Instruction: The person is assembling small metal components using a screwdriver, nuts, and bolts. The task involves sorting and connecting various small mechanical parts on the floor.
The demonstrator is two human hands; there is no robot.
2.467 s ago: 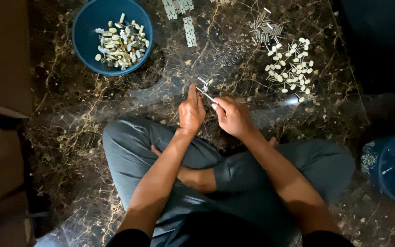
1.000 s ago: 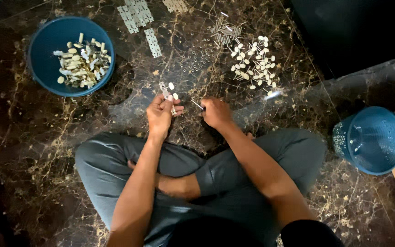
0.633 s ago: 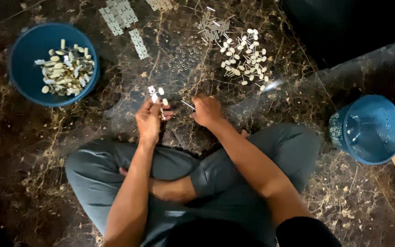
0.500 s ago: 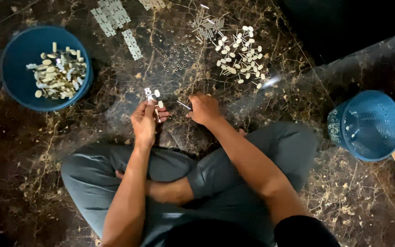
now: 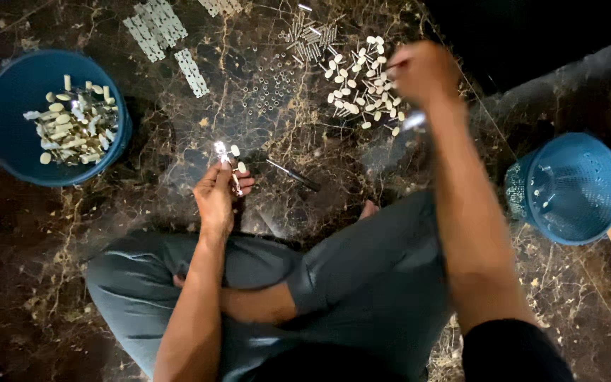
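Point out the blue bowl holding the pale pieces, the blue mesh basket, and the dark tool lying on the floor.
Blue bowl [image 5: 1, 134]: head view, bare inner wall on its left side.
Blue mesh basket [image 5: 578, 187]: head view, inside of its mesh wall.
Dark tool [image 5: 293, 175]: head view, middle of its shaft.

Home workshop — parts [image 5: 362, 85] on marble floor [image 5: 51, 247].

Dark brown marble floor [image 5: 51, 233] with golden veins; blue bowl [image 5: 8, 134], blue basket [image 5: 574, 191], grey trousers [image 5: 362, 276].
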